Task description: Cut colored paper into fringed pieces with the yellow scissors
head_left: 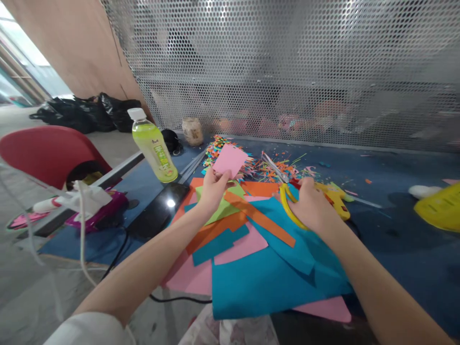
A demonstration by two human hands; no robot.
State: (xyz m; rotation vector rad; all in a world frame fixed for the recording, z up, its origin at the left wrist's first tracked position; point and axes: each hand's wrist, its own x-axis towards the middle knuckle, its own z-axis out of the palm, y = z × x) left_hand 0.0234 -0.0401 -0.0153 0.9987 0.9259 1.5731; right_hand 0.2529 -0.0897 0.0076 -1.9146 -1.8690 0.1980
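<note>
A square piece of pink paper (230,160) is pinched between the thumb and fingers of my left hand (214,188), raised over the table. My right hand (309,203) grips a pair of scissors (289,207) with yellow handles; the blades point up and left, away from the pink paper. Under both hands lie overlapping coloured sheets: a large blue sheet (258,282), an orange strip (262,218), a green piece (221,208) and a pink sheet (190,275). Behind the pink paper is a heap of small coloured paper scraps (219,146).
A bottle of greenish drink (154,148) stands left, near a black phone (160,211). A yellow glue gun (334,199) lies beside my right hand. Perforated metal (287,72) closes the back. A red chair (53,153) and black bags (89,112) are at the left.
</note>
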